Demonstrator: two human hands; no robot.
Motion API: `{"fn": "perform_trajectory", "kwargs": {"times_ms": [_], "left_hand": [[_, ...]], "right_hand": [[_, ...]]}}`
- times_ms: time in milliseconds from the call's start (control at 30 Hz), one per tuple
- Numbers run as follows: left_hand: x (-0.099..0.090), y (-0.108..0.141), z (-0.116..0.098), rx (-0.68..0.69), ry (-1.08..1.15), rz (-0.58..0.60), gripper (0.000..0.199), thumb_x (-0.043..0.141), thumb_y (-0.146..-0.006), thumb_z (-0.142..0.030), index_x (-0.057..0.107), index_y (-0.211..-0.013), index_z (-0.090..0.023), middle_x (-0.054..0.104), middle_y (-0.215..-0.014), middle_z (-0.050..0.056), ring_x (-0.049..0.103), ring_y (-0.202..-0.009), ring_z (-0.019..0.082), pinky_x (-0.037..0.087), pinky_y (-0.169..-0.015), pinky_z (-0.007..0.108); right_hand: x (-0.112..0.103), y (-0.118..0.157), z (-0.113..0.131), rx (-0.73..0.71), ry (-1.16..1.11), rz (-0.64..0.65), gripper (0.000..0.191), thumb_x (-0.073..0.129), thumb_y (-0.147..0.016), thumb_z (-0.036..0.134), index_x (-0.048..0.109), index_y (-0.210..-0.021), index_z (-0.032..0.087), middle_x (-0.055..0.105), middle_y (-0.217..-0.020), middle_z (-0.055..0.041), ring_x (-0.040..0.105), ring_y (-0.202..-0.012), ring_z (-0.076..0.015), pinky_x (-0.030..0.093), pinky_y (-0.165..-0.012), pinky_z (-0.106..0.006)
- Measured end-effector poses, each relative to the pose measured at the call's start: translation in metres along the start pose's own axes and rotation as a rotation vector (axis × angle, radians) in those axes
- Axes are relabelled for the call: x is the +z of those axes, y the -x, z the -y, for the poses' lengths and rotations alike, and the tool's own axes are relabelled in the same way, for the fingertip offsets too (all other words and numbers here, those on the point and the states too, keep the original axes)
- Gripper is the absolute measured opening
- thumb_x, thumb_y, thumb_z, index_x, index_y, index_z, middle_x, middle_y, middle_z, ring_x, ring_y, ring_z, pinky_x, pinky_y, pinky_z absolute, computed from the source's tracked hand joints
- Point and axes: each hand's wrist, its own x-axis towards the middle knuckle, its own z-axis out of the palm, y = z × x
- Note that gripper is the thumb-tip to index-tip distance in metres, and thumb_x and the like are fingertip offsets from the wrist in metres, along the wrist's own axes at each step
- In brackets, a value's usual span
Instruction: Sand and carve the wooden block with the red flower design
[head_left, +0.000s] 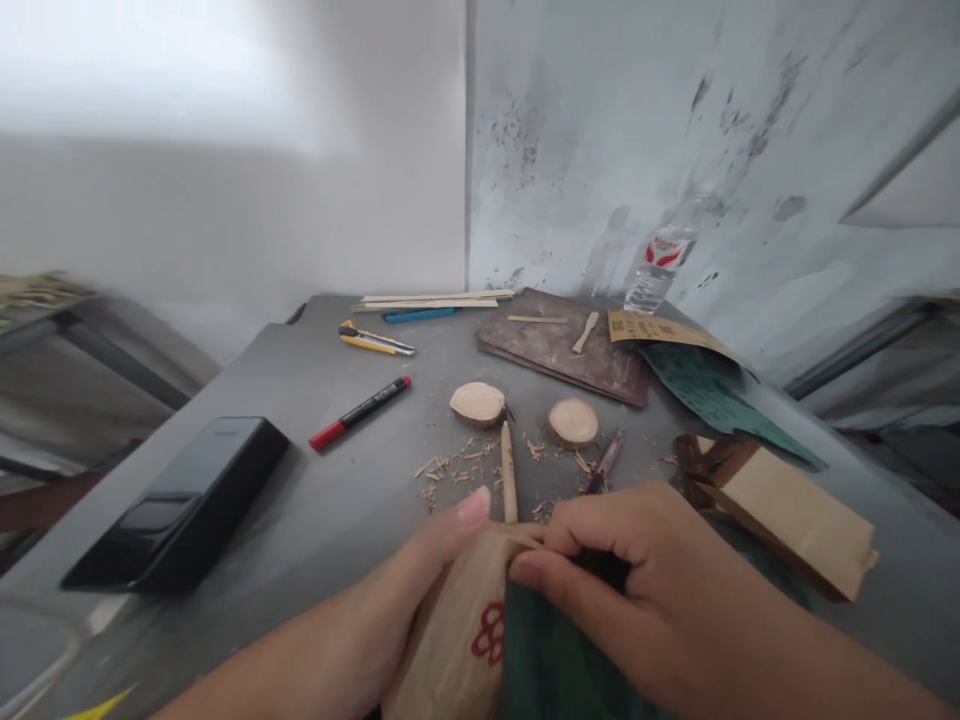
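Note:
A brown paper bag (457,640) with a red flower mark stands upright in front of me. My left hand (427,570) is wrapped round its left side, thumb up along the top. My right hand (637,560) pinches the bag's upper right edge between thumb and forefinger. Dark green material (555,650) shows beside the bag, below my right hand. Just beyond the bag lies a tool with a wooden handle (509,475). Its dark tip is close to a wood slice (478,402). A second wood slice (573,422) sits to the right.
Wood shavings (461,462) surround a dark pink pen-like tool (604,462). A marker (360,413), yellow cutter (375,340) and black device (180,505) lie left. Behind are a brown board (555,355), wooden strips (431,300) and a bottle (660,265). A cardboard box (795,515) lies right.

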Motion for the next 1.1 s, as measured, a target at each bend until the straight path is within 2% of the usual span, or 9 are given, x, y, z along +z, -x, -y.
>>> {"fn": "perform_trajectory", "kwargs": {"times_ms": [67, 167, 300, 500, 600, 700, 800, 967, 1100], "left_hand": [[-0.005, 0.000, 0.006, -0.027, 0.045, -0.021, 0.063, 0.030, -0.103, -0.055, 0.068, -0.135, -0.017, 0.079, -0.122, 0.013, 0.072, -0.117, 0.033, 0.049, -0.107, 0.046], [-0.008, -0.002, 0.011, -0.005, 0.110, -0.105, 0.067, 0.048, -0.091, -0.061, 0.061, -0.142, -0.020, 0.077, -0.126, 0.012, 0.066, -0.125, 0.036, 0.046, -0.108, 0.046], [-0.006, -0.005, 0.014, 0.096, 0.143, -0.186, 0.067, 0.052, -0.086, -0.055, 0.057, -0.143, -0.019, 0.077, -0.120, 0.012, 0.068, -0.117, 0.036, 0.047, -0.102, 0.046], [-0.001, -0.014, 0.029, 0.173, 0.201, -0.142, 0.072, 0.049, -0.084, -0.050, 0.047, -0.150, -0.021, 0.076, -0.115, 0.011, 0.069, -0.111, 0.037, 0.049, -0.098, 0.050], [0.001, -0.017, 0.040, 0.218, 0.209, -0.104, 0.071, 0.053, -0.082, -0.049, 0.050, -0.148, -0.022, 0.075, -0.119, 0.012, 0.068, -0.115, 0.039, 0.045, -0.103, 0.054], [0.002, -0.016, 0.047, 0.223, 0.183, -0.085, 0.064, 0.055, -0.082, -0.050, 0.055, -0.140, -0.024, 0.073, -0.128, 0.012, 0.065, -0.122, 0.042, 0.039, -0.108, 0.057], [0.003, -0.014, 0.047, 0.259, 0.148, -0.043, 0.061, 0.053, -0.082, -0.049, 0.056, -0.138, -0.023, 0.072, -0.131, 0.014, 0.062, -0.126, 0.044, 0.039, -0.108, 0.060], [0.006, -0.013, 0.039, 0.295, 0.138, -0.029, 0.061, 0.046, -0.083, -0.050, 0.055, -0.138, -0.024, 0.073, -0.127, 0.011, 0.063, -0.124, 0.042, 0.040, -0.109, 0.059], [0.012, -0.010, 0.037, 0.332, 0.148, -0.104, 0.057, 0.054, -0.078, -0.046, 0.059, -0.131, -0.025, 0.076, -0.116, 0.009, 0.065, -0.122, 0.042, 0.043, -0.106, 0.057]], "right_hand": [[0.000, -0.001, 0.000, 0.020, -0.014, 0.011, 0.045, 0.053, -0.104, 0.042, 0.050, -0.065, 0.021, 0.050, -0.058, 0.0066, 0.042, -0.053, -0.0086, 0.029, -0.047, -0.024], [0.002, -0.001, 0.001, 0.056, -0.037, 0.032, 0.044, 0.049, -0.105, 0.045, 0.054, -0.067, 0.022, 0.055, -0.061, 0.0056, 0.044, -0.055, -0.0097, 0.031, -0.049, -0.025], [0.011, 0.001, 0.003, 0.014, -0.054, 0.016, 0.040, 0.057, -0.101, 0.041, 0.055, -0.066, 0.022, 0.055, -0.060, 0.0071, 0.046, -0.054, -0.0084, 0.030, -0.047, -0.024], [0.030, 0.007, 0.000, -0.092, -0.030, 0.079, 0.031, 0.066, -0.096, 0.034, 0.058, -0.069, 0.021, 0.063, -0.064, 0.0062, 0.053, -0.056, -0.0083, 0.030, -0.050, -0.024], [0.030, 0.008, -0.001, -0.148, -0.053, 0.024, 0.023, 0.066, -0.096, 0.028, 0.064, -0.073, 0.022, 0.070, -0.070, 0.0053, 0.061, -0.060, -0.0094, 0.036, -0.056, -0.023], [0.022, 0.007, 0.002, -0.103, -0.005, -0.105, 0.030, 0.059, -0.099, 0.028, 0.065, -0.070, 0.023, 0.070, -0.067, 0.0066, 0.061, -0.057, -0.0091, 0.037, -0.054, -0.024], [0.018, 0.006, 0.005, -0.086, 0.015, -0.178, 0.036, 0.057, -0.101, 0.032, 0.064, -0.066, 0.024, 0.066, -0.061, 0.0073, 0.057, -0.053, -0.0086, 0.035, -0.050, -0.025], [0.026, 0.005, 0.004, -0.097, -0.006, -0.061, 0.034, 0.065, -0.096, 0.030, 0.057, -0.064, 0.022, 0.065, -0.061, 0.0080, 0.057, -0.054, -0.0075, 0.033, -0.051, -0.023], [0.026, 0.005, 0.004, -0.044, 0.023, -0.182, 0.038, 0.058, -0.100, 0.033, 0.059, -0.063, 0.022, 0.065, -0.061, 0.0071, 0.057, -0.055, -0.0085, 0.033, -0.052, -0.024]]}}
